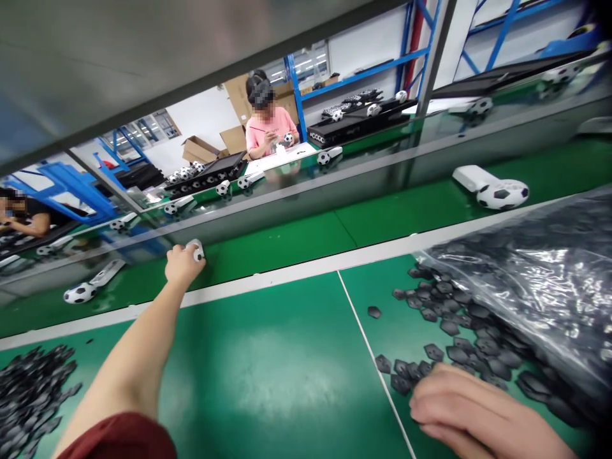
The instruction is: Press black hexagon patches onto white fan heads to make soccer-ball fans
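My left hand [184, 265] reaches across the white table edge to the green conveyor belt, its fingers around a small white ball with black patches [196, 252]. My right hand [471, 408] rests low on the green table, its curled fingers among black pentagon patches [459, 325] heaped at the right. Its fingertips are hidden. A clear plastic bag [535, 280] full of more patches lies against the heap. Another pile of patches [29, 395] sits at the far left, beyond my left arm.
On the belt lie a soccer-ball toy with a white part [502, 193] and another [81, 292]. Behind a long glass panel [306, 191], a person in a pink shirt [270, 131] holds a small ball. Another person [23, 220] sits at the left, near black trays of balls [356, 121].
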Demonstrator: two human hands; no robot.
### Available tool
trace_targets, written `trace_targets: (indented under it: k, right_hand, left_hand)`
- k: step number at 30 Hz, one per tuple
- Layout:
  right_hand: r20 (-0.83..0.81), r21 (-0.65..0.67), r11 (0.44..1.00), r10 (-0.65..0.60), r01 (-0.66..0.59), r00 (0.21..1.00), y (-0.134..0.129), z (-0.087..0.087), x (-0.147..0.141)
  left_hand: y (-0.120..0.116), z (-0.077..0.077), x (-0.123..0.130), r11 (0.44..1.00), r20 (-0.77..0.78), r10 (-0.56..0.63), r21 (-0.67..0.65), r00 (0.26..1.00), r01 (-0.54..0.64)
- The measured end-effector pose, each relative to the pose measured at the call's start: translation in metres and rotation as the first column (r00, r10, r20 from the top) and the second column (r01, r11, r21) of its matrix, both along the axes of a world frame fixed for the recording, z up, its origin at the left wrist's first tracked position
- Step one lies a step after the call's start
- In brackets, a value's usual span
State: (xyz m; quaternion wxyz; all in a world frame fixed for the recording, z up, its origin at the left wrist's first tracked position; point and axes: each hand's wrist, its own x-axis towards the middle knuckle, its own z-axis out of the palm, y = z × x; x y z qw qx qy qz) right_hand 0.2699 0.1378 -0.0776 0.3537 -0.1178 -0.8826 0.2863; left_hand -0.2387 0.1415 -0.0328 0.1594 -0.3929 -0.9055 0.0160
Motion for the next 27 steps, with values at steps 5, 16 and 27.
trace_targets:
  k: [5, 16, 27]
  right_hand:
    - [0.075, -0.044, 0.993, 0.116, -0.113, 0.99, -0.009, 0.006, 0.002]
    - [-0.039, -0.06, 0.994, 0.088, -0.09, 0.995, -0.018, 0.013, -0.002]
    - [-0.037, -0.338, 0.94, -0.068, 0.051, 0.997, -0.016, 0.014, -0.003]
  left_hand:
    - [-0.054, 0.028, 0.081, 0.965, -0.044, -0.215, -0.165, 0.976, 0.205]
    - [-0.159, 0.027, 0.237, 0.632, 0.388, -0.577, -0.347, 0.719, 0.693]
    - [-0.11, 0.037, 0.222, 0.291, 0.525, -0.739, -0.316, 0.422, 0.903]
